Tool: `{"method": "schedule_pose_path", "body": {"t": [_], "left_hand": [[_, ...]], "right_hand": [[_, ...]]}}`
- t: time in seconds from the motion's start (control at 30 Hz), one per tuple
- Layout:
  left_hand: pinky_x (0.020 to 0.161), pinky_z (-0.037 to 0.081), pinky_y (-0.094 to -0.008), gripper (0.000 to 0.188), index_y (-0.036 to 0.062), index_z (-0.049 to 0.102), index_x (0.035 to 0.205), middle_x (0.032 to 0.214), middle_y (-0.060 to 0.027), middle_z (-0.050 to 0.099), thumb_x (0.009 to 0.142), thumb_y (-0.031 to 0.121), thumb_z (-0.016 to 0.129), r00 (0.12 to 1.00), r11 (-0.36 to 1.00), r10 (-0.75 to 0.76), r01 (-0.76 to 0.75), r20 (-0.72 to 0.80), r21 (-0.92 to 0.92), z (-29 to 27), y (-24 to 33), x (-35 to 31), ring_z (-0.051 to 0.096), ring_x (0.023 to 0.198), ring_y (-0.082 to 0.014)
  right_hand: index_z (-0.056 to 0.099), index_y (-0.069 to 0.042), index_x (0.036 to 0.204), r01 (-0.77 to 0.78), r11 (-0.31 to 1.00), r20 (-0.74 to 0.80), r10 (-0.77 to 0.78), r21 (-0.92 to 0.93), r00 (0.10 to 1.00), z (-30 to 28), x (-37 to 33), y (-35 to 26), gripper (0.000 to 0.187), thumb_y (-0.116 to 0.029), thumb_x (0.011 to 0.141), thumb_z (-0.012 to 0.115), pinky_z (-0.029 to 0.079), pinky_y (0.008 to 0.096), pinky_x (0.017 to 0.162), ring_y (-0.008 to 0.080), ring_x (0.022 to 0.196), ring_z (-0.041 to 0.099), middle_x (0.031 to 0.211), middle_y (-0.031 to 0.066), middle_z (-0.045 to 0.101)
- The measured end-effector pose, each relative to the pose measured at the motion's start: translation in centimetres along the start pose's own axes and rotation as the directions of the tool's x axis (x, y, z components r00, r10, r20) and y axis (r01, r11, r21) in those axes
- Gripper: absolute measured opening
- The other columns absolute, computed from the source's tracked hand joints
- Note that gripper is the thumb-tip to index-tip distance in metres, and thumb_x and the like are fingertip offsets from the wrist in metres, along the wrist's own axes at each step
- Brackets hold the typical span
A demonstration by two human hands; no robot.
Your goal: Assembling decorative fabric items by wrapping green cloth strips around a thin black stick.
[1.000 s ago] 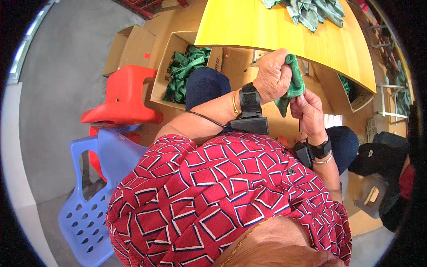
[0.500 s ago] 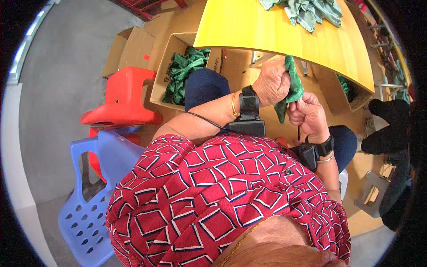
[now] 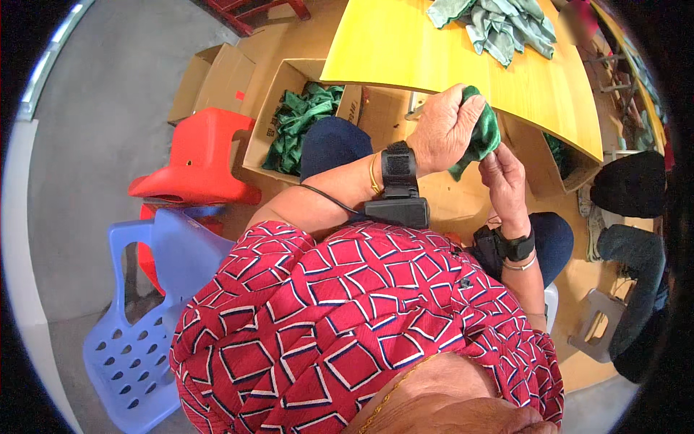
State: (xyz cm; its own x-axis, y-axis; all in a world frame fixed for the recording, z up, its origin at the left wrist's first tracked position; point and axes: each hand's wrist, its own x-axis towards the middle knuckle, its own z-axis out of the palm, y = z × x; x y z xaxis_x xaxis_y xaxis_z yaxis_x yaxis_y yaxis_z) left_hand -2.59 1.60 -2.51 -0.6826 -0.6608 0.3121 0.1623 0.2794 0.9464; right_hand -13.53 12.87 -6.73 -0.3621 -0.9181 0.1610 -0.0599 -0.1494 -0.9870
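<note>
A small piece of dark green velvety fabric (image 3: 486, 134) is held up in front of my lap, just short of the yellow table's near edge. My left hand (image 3: 442, 130) is closed on it, with the thumb over its top and the fabric folded beyond the fingers. At the fabric's lower right corner, the thumb and fingertips of my right hand (image 3: 507, 184) are pinched together. Whether those fingertips also hold something small is hidden. Both wrists carry black straps with boxy devices.
Grey-green cloth pieces (image 3: 506, 27) are heaped on the yellow table (image 3: 405, 50). Green fabric fills an open carton (image 3: 259, 148) left of my knee; another carton (image 3: 538, 155) stands under the table. Red (image 3: 191, 163) and blue (image 3: 141, 354) chairs stand left. A person's dark-clothed leg (image 3: 629, 249) is at right.
My left thumb now lies over the fabric, which is turned and bunched wider. My right hand has shifted slightly right, its fingers pointing up. The dark-clothed legs at right have moved.
</note>
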Motion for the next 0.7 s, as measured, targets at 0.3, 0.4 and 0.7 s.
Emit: {"method": "schedule_pose_path", "body": {"t": [0.3,0.4,0.7], "left_hand": [[0.053,0.042,-0.0260,0.020,0.0007,0.054,0.077,0.061,-0.0034,0.051,0.084,0.018,0.045,0.983,0.988,0.107,-0.122,0.149,0.095,-0.6,0.6,0.8,0.049,0.056,-0.0106],[0.053,0.042,-0.0283,0.020,0.0008,0.054,0.076,0.061,-0.0074,0.053,0.083,0.017,0.045,0.956,0.953,0.197,-0.239,0.220,0.188,-0.1,0.7,1.4,0.051,0.054,-0.0166],[0.051,0.037,-0.0371,0.018,-0.0028,0.046,0.073,0.062,-0.0191,0.049,0.083,0.013,0.044,0.980,0.978,0.125,-0.148,0.158,0.148,-0.2,2.1,0.6,0.050,0.056,-0.0336]], "right_hand": [[0.051,-0.001,0.104,-0.021,0.999,-0.043,0.023,0.046,0.999,-1.7,0.2,-0.7,0.023,-0.016,0.087,0.046,0.040,0.0258,0.054,0.0118,0.059,0.046,0.066,-0.0012,0.053],[0.050,0.001,0.109,0.135,0.984,-0.077,-0.144,-0.114,0.987,-0.6,0.6,-0.9,0.028,-0.016,0.087,0.045,0.042,0.0236,0.064,0.0110,0.071,0.051,0.079,0.0042,0.058],[0.057,-0.002,0.090,0.070,0.992,-0.155,-0.086,-0.105,0.984,-0.8,-0.6,0.0,0.017,-0.017,0.085,0.050,0.030,0.0162,0.044,0.0023,0.049,0.038,0.062,-0.0050,0.047]]}}
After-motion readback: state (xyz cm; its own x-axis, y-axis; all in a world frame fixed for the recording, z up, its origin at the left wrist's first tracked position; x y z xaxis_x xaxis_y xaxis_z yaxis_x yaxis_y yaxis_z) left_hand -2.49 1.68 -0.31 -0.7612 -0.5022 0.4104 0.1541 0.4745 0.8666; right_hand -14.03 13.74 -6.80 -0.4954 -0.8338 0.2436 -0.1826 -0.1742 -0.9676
